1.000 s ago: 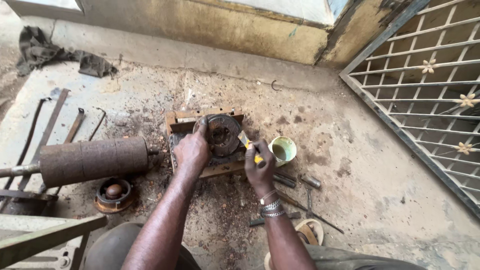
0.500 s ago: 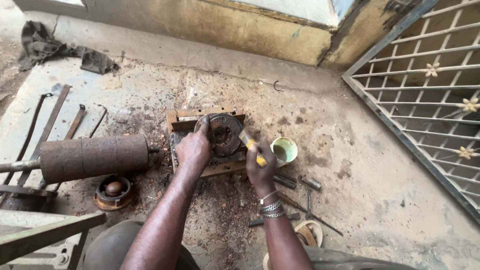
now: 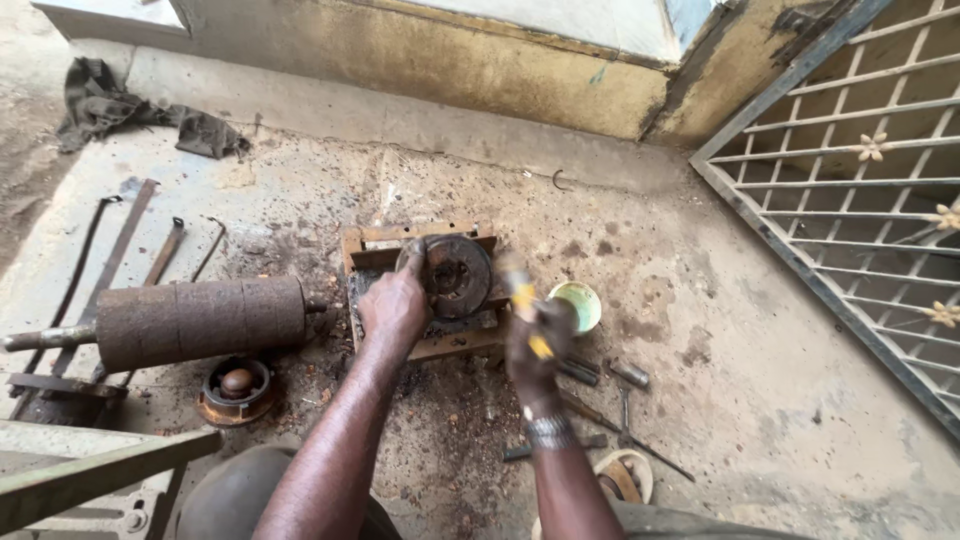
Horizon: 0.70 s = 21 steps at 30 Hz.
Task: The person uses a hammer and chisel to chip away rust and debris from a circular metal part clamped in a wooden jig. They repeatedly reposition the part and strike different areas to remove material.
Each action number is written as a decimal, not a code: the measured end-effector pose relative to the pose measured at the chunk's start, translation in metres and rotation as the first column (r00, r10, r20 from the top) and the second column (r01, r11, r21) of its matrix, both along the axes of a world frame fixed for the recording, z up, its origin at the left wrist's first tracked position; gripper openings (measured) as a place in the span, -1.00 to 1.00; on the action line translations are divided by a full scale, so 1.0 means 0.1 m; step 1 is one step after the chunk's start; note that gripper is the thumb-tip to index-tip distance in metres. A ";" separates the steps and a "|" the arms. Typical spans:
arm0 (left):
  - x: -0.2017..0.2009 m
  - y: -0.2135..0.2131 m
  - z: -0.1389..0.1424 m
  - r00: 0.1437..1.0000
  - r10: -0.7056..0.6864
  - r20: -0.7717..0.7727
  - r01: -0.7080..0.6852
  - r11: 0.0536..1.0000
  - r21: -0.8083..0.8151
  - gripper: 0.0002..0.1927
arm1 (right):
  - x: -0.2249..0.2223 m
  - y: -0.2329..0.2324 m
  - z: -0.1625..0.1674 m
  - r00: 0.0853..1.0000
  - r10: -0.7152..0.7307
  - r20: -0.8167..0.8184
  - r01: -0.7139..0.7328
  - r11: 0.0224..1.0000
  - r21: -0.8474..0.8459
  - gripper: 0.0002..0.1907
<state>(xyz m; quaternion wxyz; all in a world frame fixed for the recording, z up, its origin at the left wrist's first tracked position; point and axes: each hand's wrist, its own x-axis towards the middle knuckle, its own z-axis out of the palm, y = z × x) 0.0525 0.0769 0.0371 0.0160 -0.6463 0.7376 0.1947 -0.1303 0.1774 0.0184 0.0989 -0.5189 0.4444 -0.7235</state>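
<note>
L hand (image 3: 395, 305) rests w/ fingers curled over the left rim of a round rusty metal disc (image 3: 455, 275), thumb up near its top edge, clamped on it. R hand (image 3: 535, 340) is closed around a yellow-handled tool (image 3: 525, 300), blurred, so can't tell what kind of tool; it sits just right of the disc, handle angled up toward it. A metal bracelet (image 3: 548, 432) on the R wrist. Disc sits on a small wooden block frame (image 3: 440, 340) on the concrete floor (image 3: 700, 380), roughly centre of view, w/ dark grit & rust flakes scattered around it. Just right of the R hand: small pale green bowl (image 3: 578, 303), touching nothing else visible. Near the R forearm lie a few bolts (image 3: 628, 374) and thin rods. Left of the frame: long rusty cylindrical roller (image 3: 195, 320) w/ a shaft sticking out its left end; below it a round bearing housing (image 3: 236, 388). Flat metal bars (image 3: 120, 250) lie further left. Dark rag (image 3: 130, 115) by the wall step at top left. Metal lattice gate (image 3: 860, 190) at right.
</note>
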 end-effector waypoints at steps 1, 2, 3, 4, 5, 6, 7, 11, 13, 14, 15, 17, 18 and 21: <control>-0.01 0.00 -0.01 1.000 -0.006 0.001 0.006 1.000 -0.021 -0.16 | 0.00 0.00 -0.01 0.989 -0.054 -0.139 0.065 0.995 0.076 -0.72; -0.01 0.01 -0.02 1.000 -0.009 0.005 0.009 0.999 -0.031 -0.20 | 0.00 0.00 -0.02 0.956 -0.098 -0.277 0.140 0.981 0.136 -0.73; -0.02 0.02 -0.04 1.000 -0.009 0.011 0.009 0.999 -0.045 -0.23 | 0.00 0.00 -0.03 0.904 -0.128 -0.409 0.219 0.958 0.183 -0.70; -0.01 0.02 -0.04 1.000 -0.001 0.016 0.002 0.998 -0.063 -0.26 | -0.01 0.01 -0.03 0.928 -0.156 -0.337 0.215 0.966 0.146 -0.70; -0.01 0.02 -0.05 1.000 -0.006 0.023 0.007 0.998 -0.056 -0.23 | -0.02 0.02 -0.04 0.949 -0.175 -0.261 0.211 0.971 0.117 -0.70; -0.01 0.03 -0.05 1.000 -0.014 0.026 0.015 0.999 -0.045 -0.21 | -0.02 0.03 -0.04 0.964 -0.192 -0.186 0.211 0.973 0.091 -0.70; -0.01 0.03 -0.04 0.999 -0.021 0.030 0.023 0.999 -0.038 -0.18 | -0.03 0.04 -0.03 0.952 -0.151 -0.265 0.187 0.975 0.117 -0.71; -0.02 0.03 0.01 1.000 -0.016 0.007 0.016 0.999 -0.047 -0.18 | -0.03 0.06 0.02 0.951 -0.131 -0.279 0.187 0.966 0.181 -0.74; -0.03 0.03 0.04 0.998 -0.013 0.061 0.018 0.996 -0.083 -0.14 | -0.01 0.05 0.04 0.969 -0.164 -0.186 0.185 0.978 0.100 -0.75; -0.03 0.03 0.05 0.999 -0.002 0.047 0.004 0.999 -0.044 -0.13 | 0.00 0.05 0.05 0.970 -0.176 -0.169 0.183 0.983 0.024 -0.75; -0.04 0.02 0.05 0.999 0.011 0.036 -0.010 1.000 -0.006 -0.11 | 0.01 0.05 0.06 0.971 -0.186 -0.149 0.180 0.982 -0.054 -0.75; -0.05 0.02 0.04 1.000 0.014 0.026 -0.014 1.000 0.024 -0.11 | 0.02 0.06 0.07 0.955 -0.106 -0.275 0.169 0.962 0.217 -0.73; -0.04 0.02 0.02 1.000 0.009 0.028 -0.009 1.000 0.012 -0.12 | 0.02 0.06 0.08 0.944 -0.055 -0.324 0.171 0.924 0.342 -0.72; -0.03 0.00 -0.04 0.999 0.010 0.050 -0.007 0.997 -0.074 -0.17 | -0.01 0.06 0.09 0.979 -0.141 -0.144 0.174 0.952 0.253 -0.73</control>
